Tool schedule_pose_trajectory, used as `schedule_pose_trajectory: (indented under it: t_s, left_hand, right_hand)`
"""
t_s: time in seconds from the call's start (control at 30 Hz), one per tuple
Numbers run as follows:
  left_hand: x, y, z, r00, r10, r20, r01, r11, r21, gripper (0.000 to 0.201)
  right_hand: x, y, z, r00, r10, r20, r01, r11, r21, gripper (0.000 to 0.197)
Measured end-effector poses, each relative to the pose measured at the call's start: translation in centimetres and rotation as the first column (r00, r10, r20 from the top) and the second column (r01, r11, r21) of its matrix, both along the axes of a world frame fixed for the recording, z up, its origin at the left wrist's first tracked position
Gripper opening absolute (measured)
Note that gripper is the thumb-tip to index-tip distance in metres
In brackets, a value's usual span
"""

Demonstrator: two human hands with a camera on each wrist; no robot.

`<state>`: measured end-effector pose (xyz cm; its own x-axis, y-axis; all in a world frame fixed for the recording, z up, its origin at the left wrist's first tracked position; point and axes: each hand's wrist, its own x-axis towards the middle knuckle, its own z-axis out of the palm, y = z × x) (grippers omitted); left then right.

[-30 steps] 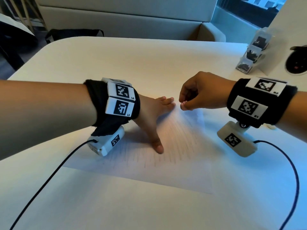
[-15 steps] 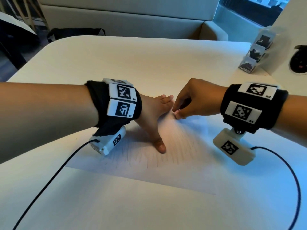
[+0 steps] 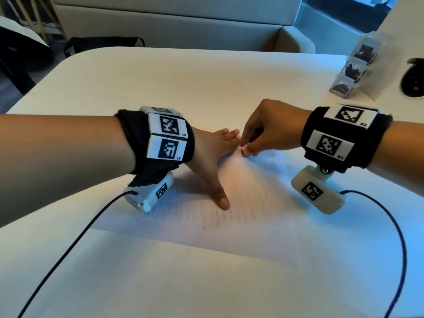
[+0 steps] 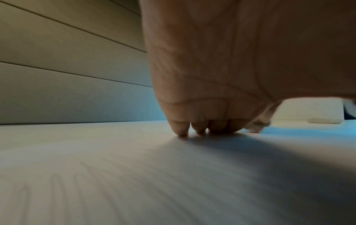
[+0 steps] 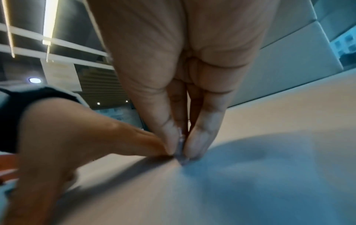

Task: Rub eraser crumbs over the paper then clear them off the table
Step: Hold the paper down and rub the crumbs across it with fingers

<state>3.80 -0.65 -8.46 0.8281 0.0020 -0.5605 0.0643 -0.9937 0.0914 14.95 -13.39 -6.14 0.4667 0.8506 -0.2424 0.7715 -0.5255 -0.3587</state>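
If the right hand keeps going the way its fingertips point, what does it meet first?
Probably the left hand: the right hand points its pinched fingertips left and down at the paper, right beside the left fingers.

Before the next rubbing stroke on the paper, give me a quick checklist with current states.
1. Left hand pressing the paper flat: ok.
2. Right hand pinching something small and pale, likely the eraser: ok.
3. Pinched tip touching the paper: ok.
4. Paper lying fully on the table: ok.
5. Crumbs present on the paper: cannot tell.
6. Cables off the paper: ok.
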Motion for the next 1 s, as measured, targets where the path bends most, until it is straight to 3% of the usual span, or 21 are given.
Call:
schedule_pose_trajectory:
  t_s: [0.1,0.2,0.33,0.5,0.63,0.77,0.9,1.0]
  left_hand:
    - [0.0,0.0,0.1,1.000,-0.008,0.000,0.008,1.000,0.007,0.145]
    - [0.0,-0.1,0.1,1.000,0.000,-0.007,0.000,1.000,0.018,0.146]
    - [-0.1,0.0,0.1,1.000,-0.007,-0.012,0.007,1.000,0.006,0.147]
    - [-0.2,-0.6,0.6,1.000,0.002,-0.027,0.000,0.998,0.056,0.144]
    - [-0.2,-0.6,0.6,1.000,-0.002,-0.030,0.004,0.998,0.058,0.143]
    - [-0.2,-0.7,0.5,0.999,0.004,-0.037,-0.002,0.998,0.067,0.144]
    - [-0.2,-0.7,0.6,0.999,0.002,-0.036,0.000,0.998,0.062,0.145]
    - [-0.2,-0.7,0.6,0.999,0.003,-0.041,-0.001,0.998,0.068,0.144]
  right_hand:
    - [-0.6,-0.1,0.2,0.997,0.036,-0.061,-0.039,0.997,-0.060,0.013]
    - [-0.1,-0.2,0.2,0.999,-0.015,0.033,0.015,1.000,0.004,0.015]
    - [-0.9,-0.6,0.2,0.997,0.077,-0.024,-0.079,0.993,-0.089,0.011]
    - [-0.1,-1.0,0.3,0.999,0.018,0.044,-0.018,1.000,-0.011,0.015]
    - [-0.9,-1.2,0.5,0.995,0.097,-0.011,-0.098,0.990,-0.099,0.013]
    - [-0.1,-1.2,0.4,0.997,0.036,0.066,-0.035,0.999,-0.016,0.017]
    - [-0.6,-1.3,0.6,0.995,0.087,-0.041,-0.091,0.989,-0.118,0.014]
    - [-0.1,-1.1,0.6,0.999,0.038,0.036,-0.037,0.999,-0.027,0.016]
